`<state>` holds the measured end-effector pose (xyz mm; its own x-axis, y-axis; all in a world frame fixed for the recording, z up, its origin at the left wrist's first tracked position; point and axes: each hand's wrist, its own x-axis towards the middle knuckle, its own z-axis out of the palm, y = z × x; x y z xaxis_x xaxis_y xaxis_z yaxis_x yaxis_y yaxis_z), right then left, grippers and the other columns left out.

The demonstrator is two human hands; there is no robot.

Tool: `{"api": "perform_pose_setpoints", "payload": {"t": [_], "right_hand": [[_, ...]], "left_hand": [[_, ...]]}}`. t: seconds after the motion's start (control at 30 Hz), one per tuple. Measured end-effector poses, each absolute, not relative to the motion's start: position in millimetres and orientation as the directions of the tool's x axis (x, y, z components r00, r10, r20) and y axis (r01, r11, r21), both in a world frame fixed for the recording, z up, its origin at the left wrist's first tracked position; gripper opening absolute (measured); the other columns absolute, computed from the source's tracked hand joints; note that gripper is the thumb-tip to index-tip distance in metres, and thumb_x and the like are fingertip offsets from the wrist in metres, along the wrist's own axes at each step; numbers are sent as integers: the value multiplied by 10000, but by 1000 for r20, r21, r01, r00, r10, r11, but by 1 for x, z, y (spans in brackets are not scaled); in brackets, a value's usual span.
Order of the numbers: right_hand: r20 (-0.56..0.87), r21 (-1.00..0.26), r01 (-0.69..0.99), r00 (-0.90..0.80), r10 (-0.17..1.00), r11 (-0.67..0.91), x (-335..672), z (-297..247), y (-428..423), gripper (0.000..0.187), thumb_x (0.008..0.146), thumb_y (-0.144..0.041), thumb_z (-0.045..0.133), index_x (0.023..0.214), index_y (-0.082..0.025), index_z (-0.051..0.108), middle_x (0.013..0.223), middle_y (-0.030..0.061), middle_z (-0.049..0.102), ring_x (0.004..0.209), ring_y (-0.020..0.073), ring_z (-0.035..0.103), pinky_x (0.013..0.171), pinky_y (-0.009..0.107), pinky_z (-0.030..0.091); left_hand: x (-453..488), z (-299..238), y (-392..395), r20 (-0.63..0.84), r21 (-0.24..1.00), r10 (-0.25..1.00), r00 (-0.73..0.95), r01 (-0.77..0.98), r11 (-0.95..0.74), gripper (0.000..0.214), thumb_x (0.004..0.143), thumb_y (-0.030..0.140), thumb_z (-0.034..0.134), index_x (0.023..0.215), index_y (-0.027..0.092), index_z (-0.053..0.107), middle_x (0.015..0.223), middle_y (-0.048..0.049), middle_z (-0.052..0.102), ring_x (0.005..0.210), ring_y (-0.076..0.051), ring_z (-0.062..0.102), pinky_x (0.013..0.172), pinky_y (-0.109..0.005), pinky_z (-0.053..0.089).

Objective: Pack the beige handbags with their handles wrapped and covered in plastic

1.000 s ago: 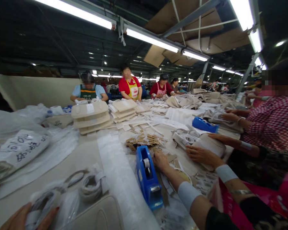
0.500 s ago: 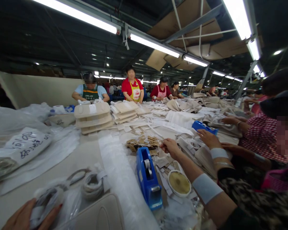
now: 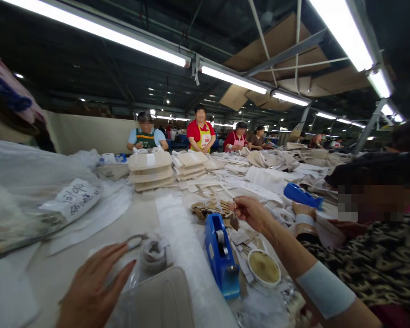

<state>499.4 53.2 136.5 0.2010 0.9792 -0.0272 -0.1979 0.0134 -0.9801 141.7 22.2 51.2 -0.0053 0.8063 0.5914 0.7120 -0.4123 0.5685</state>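
Fingers apart, my left hand [image 3: 95,282] is stretched over clear plastic and a beige strap, largely covering them. Just to its right are a coiled beige strap [image 3: 153,256] and a beige flat panel [image 3: 164,300] with rounded corners. Over a pile of small brown cardboard pieces [image 3: 208,208], my right hand [image 3: 253,212] is closed in a pinch, with a small brown card [image 3: 234,222] hanging under its fingertips. A blue tape dispenser [image 3: 222,259] stands below that hand. Beside the dispenser sits a round white dish [image 3: 279,272] with yellowish contents.
Stacked beige panels [image 3: 150,166] rise on the far side. A plastic bag [image 3: 37,196] bulges at left, and white sheeting [image 3: 177,255] runs down the middle. A co-worker in a patterned top [image 3: 379,255] sits close at right, by another blue tape dispenser [image 3: 302,196].
My left hand has moved up and right, its fingers now spread over the strap. My right hand stays at the cardboard pieces, a small card now showing beneath it. The view has turned left.
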Motion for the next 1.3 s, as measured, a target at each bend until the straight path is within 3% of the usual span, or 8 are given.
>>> {"api": "perform_pose_setpoints", "payload": {"t": [0.13, 0.27, 0.43, 0.57, 0.73, 0.97, 1.13, 1.3], "right_hand": [[-52, -961, -276, 62, 997, -33, 453, 140, 31, 88, 656, -181, 597, 607, -152, 530, 604, 34, 654, 399, 54, 467, 325, 148, 277], [-60, -935, -345, -71, 996, -81, 409, 132, 12, 153, 630, -229, 659, 639, -160, 524, 612, 21, 654, 419, 63, 492, 345, 152, 303], [-54, -907, -404, -178, 983, -123, 373, 120, -5, 232, 586, -257, 722, 702, -169, 541, 502, -45, 584, 403, 70, 482, 377, 168, 342], [-63, -926, -356, -181, 981, -125, 360, 118, -12, 284, 585, -293, 751, 704, -161, 530, 528, -42, 604, 383, 59, 494, 369, 157, 337], [-15, -944, -322, -187, 982, -76, 358, 111, -20, 301, 601, -328, 745, 736, -175, 524, 663, -4, 665, 464, 89, 563, 401, 176, 353], [256, -967, -31, -82, 963, 254, 364, 64, -45, 241, 727, -375, 652, 879, -193, 606, 830, 21, 629, 747, 139, 561, 637, 252, 431], [233, -967, -194, -415, 880, 165, 350, 58, -51, 387, 725, -315, 657, 1092, -223, 572, 1162, 45, 589, 1132, 217, 495, 993, 382, 334], [329, -919, -384, -632, 702, 85, 328, 82, -53, 224, 726, -255, 674, 928, -181, 611, 961, 44, 643, 999, 199, 560, 901, 347, 412]], "left_hand": [[209, 89, 2, 475, 774, 875, 92, 430, -465, 346, 691, 423, 573, 973, 238, 652, 1053, -54, 658, 956, -248, 599, 845, -391, 491], [249, 107, -9, 225, 971, 961, 162, 44, -235, 454, 601, 374, 663, 1002, 169, 610, 820, -57, 664, 634, -170, 592, 587, -295, 472], [244, 110, -19, 66, 956, 980, 187, -293, -9, 394, 512, 308, 761, 825, 133, 598, 702, -31, 663, 543, -117, 573, 479, -204, 386], [223, 113, -25, -63, 950, 966, 250, -282, 135, 421, 472, 290, 786, 812, 115, 611, 584, -9, 640, 445, -96, 550, 417, -181, 317], [204, 123, -30, -136, 983, 943, 303, -74, 165, 308, 530, 380, 739, 610, 132, 575, 490, 3, 586, 347, -94, 515, 351, -182, 282], [190, 139, -41, -120, 984, 945, 303, -87, 153, 277, 588, 342, 724, 641, 132, 550, 510, 2, 600, 333, -80, 501, 324, -155, 279], [180, 149, -51, -110, 987, 928, 355, -67, 143, 236, 674, 301, 694, 641, 125, 541, 566, -9, 624, 340, -59, 494, 320, -133, 270], [177, 154, -58, -90, 993, 920, 381, -32, 111, 221, 711, 306, 665, 666, 129, 540, 578, -18, 638, 321, -57, 470, 309, -137, 268]]}}
